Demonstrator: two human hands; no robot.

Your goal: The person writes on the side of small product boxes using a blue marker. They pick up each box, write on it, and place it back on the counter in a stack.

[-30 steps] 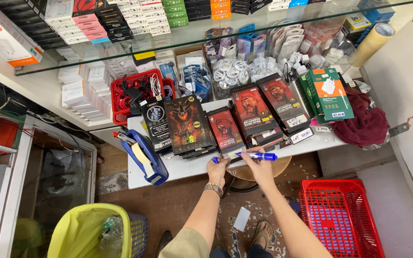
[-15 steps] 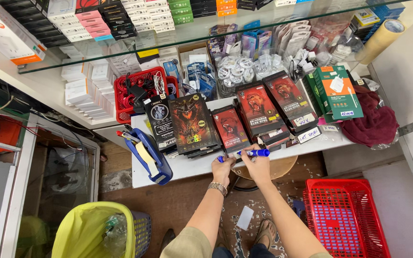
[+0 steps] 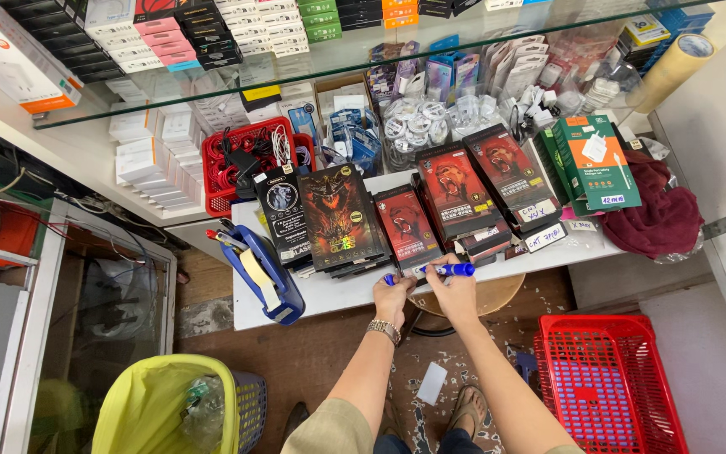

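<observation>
Fingers (image 3: 443, 282) of 2 hands grip blue marker (image 3: 451, 270).

White counter (image 3: 338, 294): carries a row of flat retail boxes, black (image 3: 283, 214) and dark (image 3: 338, 217) at left, red-and-black (image 3: 455, 192) toward the right, green boxes (image 3: 596, 161) beyond. A blue tape dispenser (image 3: 269, 273) lies at the left edge; a maroon cloth (image 3: 657, 214) lies at the right end.

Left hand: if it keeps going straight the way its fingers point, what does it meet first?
Probably the red box just past the fingertips of the left hand, which holds the blue marker. Depth is unclear; it may slide under the box's near edge.
</observation>
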